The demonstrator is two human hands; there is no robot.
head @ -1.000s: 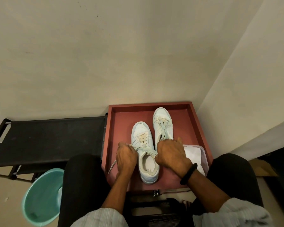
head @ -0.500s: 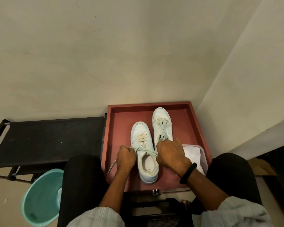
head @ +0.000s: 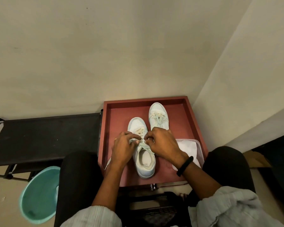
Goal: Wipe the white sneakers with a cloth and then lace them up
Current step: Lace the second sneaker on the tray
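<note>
Two white sneakers stand toe-away in a red tray (head: 192, 122). The near sneaker (head: 143, 163) sits left of centre, the far sneaker (head: 158, 113) to its right and further back, laces done up loosely. My left hand (head: 122, 149) and my right hand (head: 162, 145) meet over the near sneaker's tongue, each pinching a strand of its pale shoelace (head: 142, 145). One loose lace end (head: 108, 162) trails off the left side under my left wrist. A white cloth (head: 188, 149) lies in a clear container at the tray's right.
A black rack (head: 44, 135) stands left of the tray. A teal basin (head: 39, 195) sits on the floor at lower left. My knees in dark trousers flank the tray. Walls close in behind and to the right.
Both hands have moved forward and inward along the near sneaker, from its collar sides to its tongue, and now nearly touch with the lace pinched between the fingertips.
</note>
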